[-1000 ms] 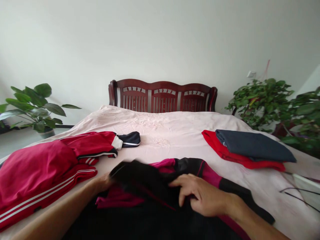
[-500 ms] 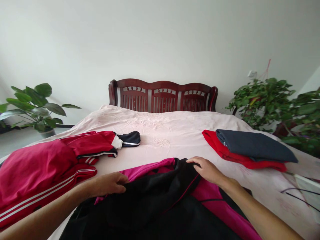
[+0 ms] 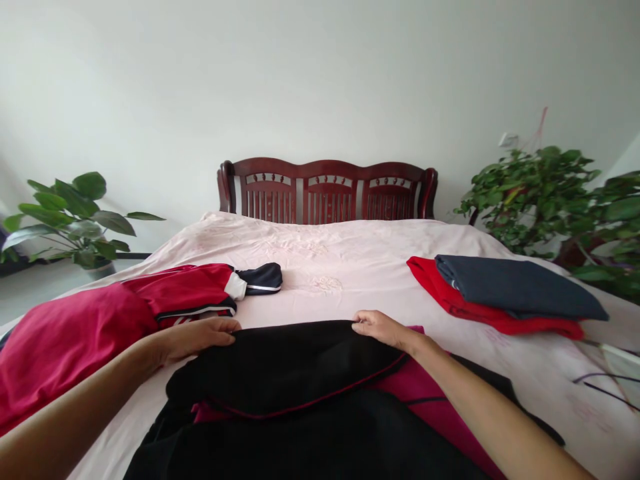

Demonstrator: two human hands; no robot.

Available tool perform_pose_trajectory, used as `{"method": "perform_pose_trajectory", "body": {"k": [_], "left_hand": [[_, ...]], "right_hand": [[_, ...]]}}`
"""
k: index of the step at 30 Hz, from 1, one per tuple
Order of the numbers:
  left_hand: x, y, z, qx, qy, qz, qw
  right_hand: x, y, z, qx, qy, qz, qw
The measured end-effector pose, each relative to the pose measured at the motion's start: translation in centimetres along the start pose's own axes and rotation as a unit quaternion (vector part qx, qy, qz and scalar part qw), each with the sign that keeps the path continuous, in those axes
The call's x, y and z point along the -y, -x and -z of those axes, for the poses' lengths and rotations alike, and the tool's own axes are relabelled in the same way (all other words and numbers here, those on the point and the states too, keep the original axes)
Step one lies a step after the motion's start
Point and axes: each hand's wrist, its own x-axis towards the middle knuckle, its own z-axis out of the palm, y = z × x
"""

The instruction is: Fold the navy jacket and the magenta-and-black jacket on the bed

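A black and magenta jacket [image 3: 300, 363] lies across the near part of the bed, with a thin pink line of piping along one black section. My left hand [image 3: 205, 333] pinches that section's upper left end. At its upper right, my right hand [image 3: 383, 330] grips the same edge between thumb and fingers. Between both hands the black cloth is drawn straight and folded over. Some magenta fabric [image 3: 415, 387] shows below my right forearm. The jacket's lower part runs out of view at the bottom.
Red clothes [image 3: 90, 327] with dark and white parts are heaped on the left. A folded dark grey garment [image 3: 520, 287] rests on a folded red one [image 3: 500, 320] at right. Behind the pink bedsheet [image 3: 320, 253] stands a wooden headboard [image 3: 327, 190]. Plants flank the bed.
My left hand has moved up and left, my right hand slightly left. The black section, bunched before, is now stretched flat between them and covers the magenta cloth behind it.
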Motion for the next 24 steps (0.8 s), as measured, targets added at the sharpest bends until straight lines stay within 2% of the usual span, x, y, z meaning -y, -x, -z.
{"method": "perform_pose_trajectory", "body": {"k": [2,4,7,9,11,13,15,17,21,24], "left_hand": [[0.9,-1.4,0.1,0.015,-0.040,0.001,0.999],[2.0,-2.8,0.1,0.005,-0.073,-0.001,0.997],[3.4,-4.1,0.1,-0.016,-0.098,-0.014,0.995],[3.9,-4.4,0.3,-0.023,-0.107,-0.020,0.994],[3.8,-4.3,0.5,-0.022,-0.108,-0.022,0.994],[3.0,-4.0,0.8,-0.016,-0.100,-0.018,0.995],[2.0,-3.5,1.2,-0.014,-0.086,-0.010,0.996],[1.0,-3.1,1.5,-0.022,-0.074,-0.003,0.997],[1.0,-3.0,1.0,-0.074,-0.105,-0.007,0.992],[2.2,-3.0,-0.2,-0.111,-0.143,-0.002,0.983]], "right_hand": [[-0.6,-0.1,-0.4,-0.028,0.005,-0.009,1.000],[-1.2,0.1,0.0,-0.076,0.010,-0.014,0.997],[-2.2,2.0,1.9,-0.166,0.026,-0.029,0.985],[-2.7,4.2,3.5,-0.200,0.043,-0.040,0.978],[-2.9,6.5,4.5,-0.187,0.080,-0.029,0.979],[-2.9,8.4,4.7,-0.143,0.158,0.006,0.977],[-2.9,9.5,4.3,-0.100,0.255,0.035,0.961],[-2.8,10.1,4.0,-0.096,0.319,0.042,0.942],[-2.9,11.8,4.1,-0.137,0.357,0.047,0.923],[-2.8,13.6,4.2,-0.073,0.337,0.057,0.937]]}}
